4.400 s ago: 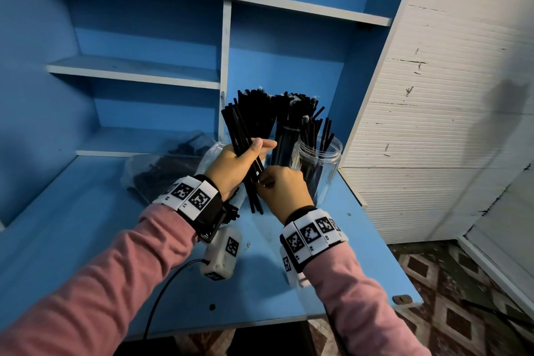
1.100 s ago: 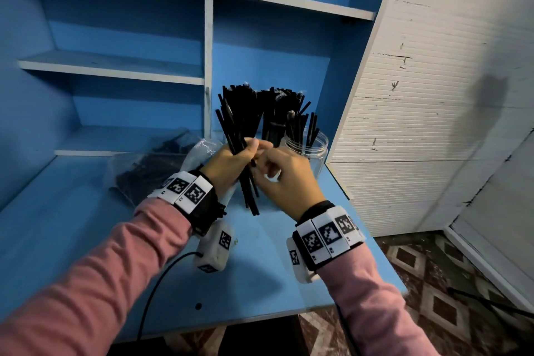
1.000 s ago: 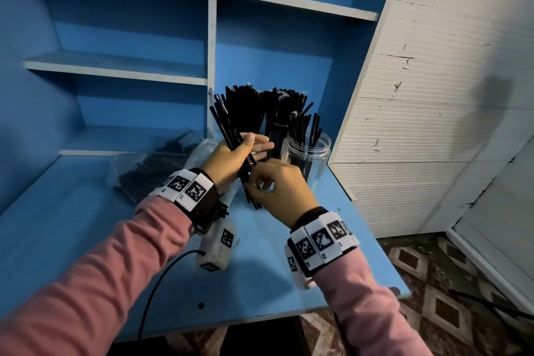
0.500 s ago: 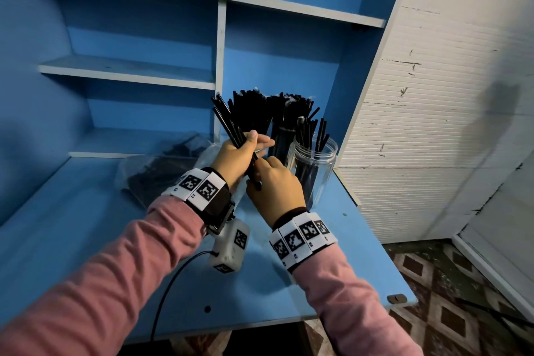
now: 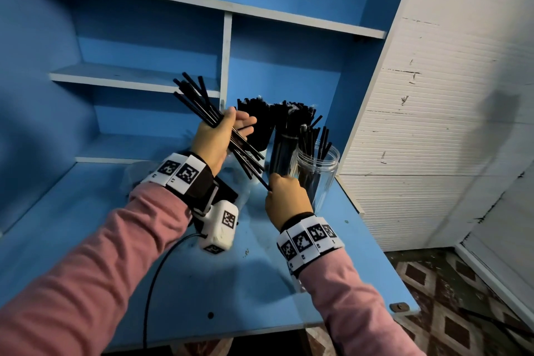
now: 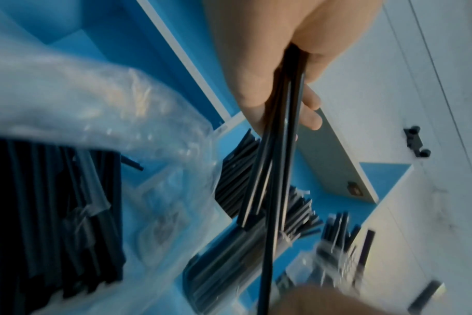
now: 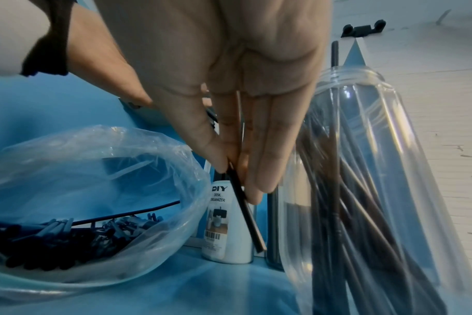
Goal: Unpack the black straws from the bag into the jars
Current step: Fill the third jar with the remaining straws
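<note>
My left hand (image 5: 224,131) grips a tilted bundle of black straws (image 5: 199,101) above the desk; the same bundle (image 6: 279,162) shows in the left wrist view. Lower and to the right, my right hand (image 5: 284,196) pinches the bottom end of one straw (image 7: 247,210) from that bundle. A clear jar (image 5: 319,179) just right of it holds several straws. Two packed jars (image 5: 257,127) stand behind. The clear plastic bag (image 7: 94,170) with more straws lies to the left, mostly hidden behind my left arm in the head view.
A white container (image 7: 226,223) labelled as a desk organizer stands between bag and clear jar. The blue desk (image 5: 86,225) has shelves (image 5: 130,78) behind and a white cabinet (image 5: 433,124) at right. A black cable (image 5: 153,283) runs off the front edge.
My left hand has lifted and tipped the bundle up to the left. My right hand has dropped away from it, drawing one straw out by its lower end.
</note>
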